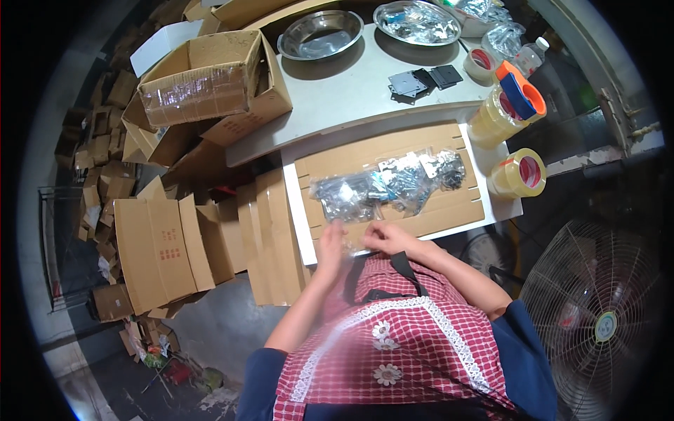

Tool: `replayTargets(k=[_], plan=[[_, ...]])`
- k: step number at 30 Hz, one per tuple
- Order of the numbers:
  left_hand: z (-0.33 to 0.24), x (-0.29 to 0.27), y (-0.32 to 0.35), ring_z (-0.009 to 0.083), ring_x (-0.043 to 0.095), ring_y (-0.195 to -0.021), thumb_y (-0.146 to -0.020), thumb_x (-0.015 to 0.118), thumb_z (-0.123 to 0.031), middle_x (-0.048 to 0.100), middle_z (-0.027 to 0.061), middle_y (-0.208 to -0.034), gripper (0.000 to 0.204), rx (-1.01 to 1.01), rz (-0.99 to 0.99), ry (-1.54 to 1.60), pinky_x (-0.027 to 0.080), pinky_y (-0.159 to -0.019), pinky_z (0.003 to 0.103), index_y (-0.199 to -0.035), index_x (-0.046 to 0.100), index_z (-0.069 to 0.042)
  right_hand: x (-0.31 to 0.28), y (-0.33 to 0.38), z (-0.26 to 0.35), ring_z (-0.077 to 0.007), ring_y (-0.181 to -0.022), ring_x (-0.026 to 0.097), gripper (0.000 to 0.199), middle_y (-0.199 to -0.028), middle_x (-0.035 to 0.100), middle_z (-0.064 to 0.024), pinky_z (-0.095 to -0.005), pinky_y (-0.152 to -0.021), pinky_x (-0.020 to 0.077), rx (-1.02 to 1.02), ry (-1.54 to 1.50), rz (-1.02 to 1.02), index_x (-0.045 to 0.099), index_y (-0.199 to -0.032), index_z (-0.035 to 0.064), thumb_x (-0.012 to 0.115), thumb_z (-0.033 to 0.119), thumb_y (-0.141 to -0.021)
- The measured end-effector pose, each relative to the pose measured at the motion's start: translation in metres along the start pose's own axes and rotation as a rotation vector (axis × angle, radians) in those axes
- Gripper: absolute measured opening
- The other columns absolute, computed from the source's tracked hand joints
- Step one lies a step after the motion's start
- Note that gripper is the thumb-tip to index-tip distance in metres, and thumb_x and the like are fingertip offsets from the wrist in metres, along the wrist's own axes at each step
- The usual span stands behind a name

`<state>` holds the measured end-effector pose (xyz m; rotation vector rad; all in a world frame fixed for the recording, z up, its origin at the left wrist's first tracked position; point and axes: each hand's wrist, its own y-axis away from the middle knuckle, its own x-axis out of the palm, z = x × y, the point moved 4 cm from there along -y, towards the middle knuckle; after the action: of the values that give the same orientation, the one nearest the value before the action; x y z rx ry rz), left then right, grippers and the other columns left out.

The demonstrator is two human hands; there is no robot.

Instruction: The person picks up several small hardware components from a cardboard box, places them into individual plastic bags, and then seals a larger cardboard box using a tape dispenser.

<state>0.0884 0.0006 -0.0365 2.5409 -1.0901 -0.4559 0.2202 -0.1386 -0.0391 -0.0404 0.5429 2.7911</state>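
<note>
Clear plastic bags of small metal and dark hardware [386, 184] lie in a row on a flat cardboard sheet [449, 210]. At the sheet's near edge is my left hand [331, 245], somewhat smeared, its fingers pointing toward the bags; their grip does not show clearly. Just to its right my right hand [382, 237] has its fingers curled in and closed. Whatever those fingers hold, if anything, cannot be made out. A faint clear shine, perhaps plastic film, shows between the two hands.
Steel bowls [321, 35], dark square plates [425, 82] and tape rolls [518, 173] stand on and around the white table [316, 91]. An orange-and-blue tape dispenser [521, 91] sits at right. Cardboard boxes [165, 252] crowd the left; a caged fan [597, 302] stands lower right.
</note>
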Motion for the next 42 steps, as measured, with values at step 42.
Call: replayTargets(k=[42], plan=[[-0.037,-0.068,-0.024,0.0122,0.065,-0.092,-0.094,0.059,-0.011,0.068,0.0037,-0.106,0.027,0.094,-0.104,0.431,0.051,-0.082,0.027,-0.119,0.057,-0.002,-0.012,-0.091,0.093,-0.0373,-0.105,0.054,0.029,-0.107,0.059,-0.0164,-0.0453,-0.092,0.0444,-0.506,0.934,-0.279,0.069,-0.100,0.0056,0.060,0.004,-0.072]])
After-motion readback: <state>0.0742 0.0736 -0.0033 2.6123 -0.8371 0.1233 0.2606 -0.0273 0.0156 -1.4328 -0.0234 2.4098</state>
